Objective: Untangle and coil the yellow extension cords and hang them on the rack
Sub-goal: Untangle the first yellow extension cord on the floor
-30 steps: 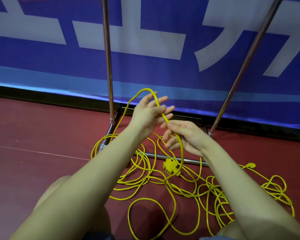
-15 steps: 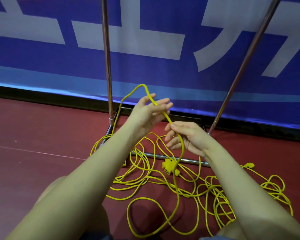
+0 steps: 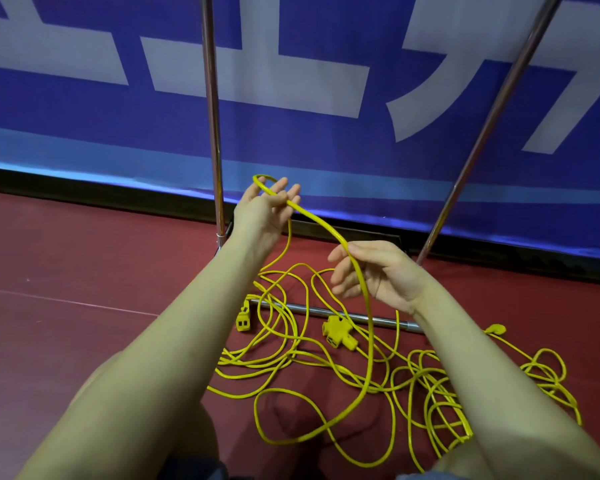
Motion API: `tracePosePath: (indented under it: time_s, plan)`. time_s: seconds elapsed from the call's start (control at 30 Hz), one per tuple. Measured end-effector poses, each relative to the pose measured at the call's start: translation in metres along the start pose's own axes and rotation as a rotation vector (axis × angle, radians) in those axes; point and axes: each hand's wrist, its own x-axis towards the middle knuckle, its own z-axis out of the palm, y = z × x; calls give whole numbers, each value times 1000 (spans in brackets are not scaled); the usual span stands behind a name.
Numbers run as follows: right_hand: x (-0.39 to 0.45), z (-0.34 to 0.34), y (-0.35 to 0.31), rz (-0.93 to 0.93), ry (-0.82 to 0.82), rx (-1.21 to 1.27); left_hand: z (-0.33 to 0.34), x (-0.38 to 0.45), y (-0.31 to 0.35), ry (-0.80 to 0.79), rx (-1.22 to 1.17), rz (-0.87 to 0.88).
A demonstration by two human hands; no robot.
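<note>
— What have you got in your hands?

— A strand of the yellow cord (image 3: pixel 321 221). My left hand (image 3: pixel 265 211) is raised, and the cord bends in a small loop over its fingers (image 3: pixel 293 190), which curl loosely around it. From there the strand slopes down to my right hand (image 3: pixel 374 271), crosses its palm with the fingers half curled about it, and drops in a long arc to the floor (image 3: pixel 84 271).

— And the rest of the cords?

— Lying in a tangle (image 3: pixel 326 368) on the red floor, between my knees and the rack (image 3: pixel 343 313). Several loops drape over the rack's low metal bar. A three-way socket block (image 3: pixel 338 332) sits just in front of that bar, and a smaller socket end (image 3: pixel 244 315) lies to its left. Another plug (image 3: pixel 496 329) rests near my right forearm, with more loops bunched beyond it on the right.

— Where are the rack's uprights?

— Two metal poles rise on the far side: the left pole (image 3: pixel 212 116) stands straight, the right pole (image 3: pixel 492 116) looks slanted in this view. A blue banner (image 3: pixel 326 143) with white lettering is behind them.
</note>
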Motion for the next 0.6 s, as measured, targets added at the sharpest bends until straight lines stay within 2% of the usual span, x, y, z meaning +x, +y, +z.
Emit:
tracePosePath:
  time_s: [0.13,0.3,0.4,0.5,0.6]
  plan:
    - [4,-3,1,-17,40,0,7,-10,-3,-85,-59,-90]
    - [9,2,3,-13,66,12,16,-35,-23,-212,117,-126]
    - [9,6,1,4,45,36,16,-32,-22,-170,123,-55]
    - [5,6,-1,61,-33,-8,12,-16,-6,-78,4,23]
    - [1,5,2,65,-51,-27,3,-5,10,-1,-100,8]
